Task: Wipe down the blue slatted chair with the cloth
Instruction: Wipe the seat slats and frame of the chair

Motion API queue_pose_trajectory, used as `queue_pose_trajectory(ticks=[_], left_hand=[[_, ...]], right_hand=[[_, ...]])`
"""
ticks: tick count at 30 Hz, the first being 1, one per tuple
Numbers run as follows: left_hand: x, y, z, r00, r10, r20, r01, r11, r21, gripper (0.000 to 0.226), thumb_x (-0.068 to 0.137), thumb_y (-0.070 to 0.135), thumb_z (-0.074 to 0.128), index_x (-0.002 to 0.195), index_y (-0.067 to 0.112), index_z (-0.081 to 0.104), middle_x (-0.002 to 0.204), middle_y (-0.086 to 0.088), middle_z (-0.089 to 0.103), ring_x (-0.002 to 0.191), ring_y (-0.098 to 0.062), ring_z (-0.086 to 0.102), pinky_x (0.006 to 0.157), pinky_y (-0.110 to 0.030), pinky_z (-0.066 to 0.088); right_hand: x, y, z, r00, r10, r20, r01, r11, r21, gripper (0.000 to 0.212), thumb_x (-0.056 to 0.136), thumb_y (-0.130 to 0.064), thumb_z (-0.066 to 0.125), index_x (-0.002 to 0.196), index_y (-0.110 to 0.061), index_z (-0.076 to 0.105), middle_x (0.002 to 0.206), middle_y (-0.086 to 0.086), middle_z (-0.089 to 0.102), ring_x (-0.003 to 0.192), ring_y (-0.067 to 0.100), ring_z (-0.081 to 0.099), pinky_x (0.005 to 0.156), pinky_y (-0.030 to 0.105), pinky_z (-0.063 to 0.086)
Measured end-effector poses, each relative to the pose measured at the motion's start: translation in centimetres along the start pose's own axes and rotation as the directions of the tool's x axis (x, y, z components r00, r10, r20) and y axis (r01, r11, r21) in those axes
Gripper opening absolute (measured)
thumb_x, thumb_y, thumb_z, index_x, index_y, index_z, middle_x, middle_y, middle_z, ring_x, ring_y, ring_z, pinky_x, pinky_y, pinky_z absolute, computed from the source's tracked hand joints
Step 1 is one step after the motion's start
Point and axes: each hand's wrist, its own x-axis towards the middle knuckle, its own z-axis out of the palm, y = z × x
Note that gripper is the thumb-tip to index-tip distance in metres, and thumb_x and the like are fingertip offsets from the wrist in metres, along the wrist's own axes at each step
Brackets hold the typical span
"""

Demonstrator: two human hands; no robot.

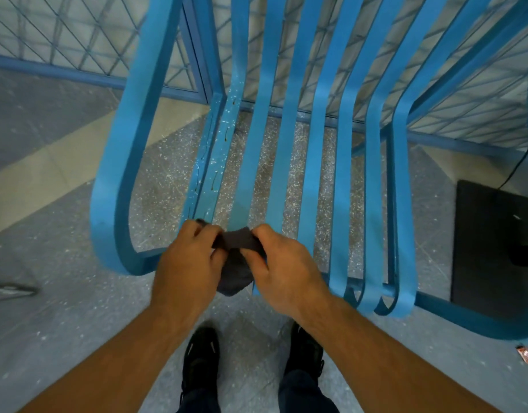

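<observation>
Speckled grey floor (63,308) with a pale diagonal band runs under the work area, and a blue lattice panel (63,34) closes the background from 10 to 2 o'clock. Blue slatted chair (316,144) stands against that panel with its front edge toward me at 6 o'clock. Its slats have their long axis running from 6 up toward 12 to 1 o'clock, bending upward into the backrest. The looped armrest (128,144) sits at 9 o'clock. The cloth (235,263), dark grey and bunched, is at the front edge of the seat, low centre of view, over the ends of the left-hand slats. My left hand (188,260) pinches its 9 o'clock end, fingers curled round the fabric. My right hand (289,269) grips its 3 o'clock end likewise. Held so, the cloth's long axis lies across the slats, 9 to 3, with a loose fold hanging toward 6. I judge this hold gathers the cloth into a usable pad before a stroke, and the crosswise set suits drawing it along a slat's length. The marked slat (224,138), left of centre, shows white specks and small dark streaks. A black mat (489,248) lies at 3 o'clock, a small wrapper (523,354) at 4, and my shoes (201,359) at 6.
</observation>
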Motion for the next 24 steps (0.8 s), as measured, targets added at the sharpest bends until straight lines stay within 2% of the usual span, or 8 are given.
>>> queue_pose_trajectory(ticks=[4,7,12,14,16,18,20,24], left_hand=[[-4.6,-0.7,-2.8,0.996,-0.044,-0.083,0.048,0.998,0.046,0.028,0.073,0.004,0.079,0.099,0.003,0.070,0.093,-0.008,0.061,0.064,-0.015,0.052,0.062,-0.025,0.045],[-6.5,-0.5,-4.7,0.991,-0.075,-0.113,0.088,0.989,0.115,0.026,0.069,0.004,0.081,0.095,0.003,0.073,0.079,-0.007,0.061,0.056,-0.014,0.045,0.058,-0.024,0.040],[-3.8,-0.2,-3.7,0.991,-0.093,-0.096,0.107,0.983,0.152,0.006,0.083,0.013,0.070,0.087,0.008,0.071,0.062,-0.005,0.063,0.047,-0.017,0.049,0.050,-0.021,0.035],[-1.5,-0.3,-1.4,0.985,-0.137,-0.108,0.153,0.976,0.157,0.013,0.088,0.014,0.064,0.098,0.008,0.069,0.071,-0.010,0.066,0.055,-0.023,0.058,0.050,-0.025,0.040],[0.2,-0.8,1.0,0.968,-0.233,-0.095,0.243,0.962,0.123,0.027,0.093,0.016,0.056,0.118,0.008,0.063,0.097,-0.015,0.066,0.083,-0.031,0.064,0.068,-0.038,0.052],[1.3,-1.4,2.7,0.947,-0.305,-0.102,0.310,0.950,0.041,0.037,0.096,0.019,0.049,0.132,0.010,0.055,0.120,-0.015,0.057,0.106,-0.031,0.057,0.087,-0.041,0.050],[1.5,-1.7,3.9,0.928,-0.361,-0.091,0.356,0.932,-0.066,0.044,0.100,0.024,0.043,0.143,0.013,0.042,0.135,-0.011,0.048,0.116,-0.028,0.051,0.095,-0.040,0.047],[1.5,-1.3,5.1,0.902,-0.432,-0.014,0.424,0.891,-0.161,0.061,0.101,0.041,0.031,0.155,0.021,0.009,0.145,-0.008,0.038,0.123,-0.026,0.046,0.098,-0.047,0.046]], right_hand=[[-2.6,-2.3,0.3,0.993,-0.006,0.115,-0.004,0.996,0.086,0.014,0.098,-0.036,0.052,0.105,-0.024,0.050,0.092,0.000,0.063,0.081,0.021,0.060,0.073,0.041,0.052],[-3.8,-3.5,1.1,0.986,0.065,0.155,-0.110,0.948,0.299,0.009,0.096,-0.037,0.057,0.099,-0.029,0.054,0.084,-0.006,0.062,0.072,0.009,0.060,0.065,0.030,0.054],[-1.2,-2.7,3.4,0.977,0.198,0.081,-0.212,0.843,0.495,0.007,0.096,-0.028,0.059,0.101,-0.023,0.061,0.088,-0.006,0.065,0.077,0.004,0.062,0.071,0.026,0.056],[1.0,-1.5,3.9,0.970,0.240,0.036,-0.228,0.852,0.471,0.005,0.096,-0.026,0.059,0.098,-0.021,0.060,0.084,-0.007,0.063,0.073,0.002,0.060,0.064,0.018,0.052],[2.8,-0.6,4.2,0.964,0.266,0.021,-0.255,0.895,0.367,0.005,0.096,-0.027,0.058,0.096,-0.022,0.058,0.083,-0.007,0.061,0.072,0.002,0.057,0.060,0.016,0.047],[4.1,-0.2,4.2,0.962,0.272,0.020,-0.267,0.923,0.277,0.010,0.096,-0.031,0.058,0.099,-0.021,0.058,0.089,-0.003,0.062,0.077,0.010,0.059,0.066,0.024,0.051],[4.8,-0.2,3.5,0.964,0.263,0.041,-0.265,0.939,0.221,0.015,0.095,-0.035,0.058,0.103,-0.022,0.058,0.093,-0.002,0.063,0.082,0.014,0.061,0.072,0.032,0.054],[5.4,0.5,1.6,0.974,0.218,0.065,-0.225,0.968,0.109,0.020,0.093,-0.044,0.058,0.104,-0.026,0.057,0.092,-0.007,0.062,0.081,0.012,0.059,0.069,0.029,0.051]])
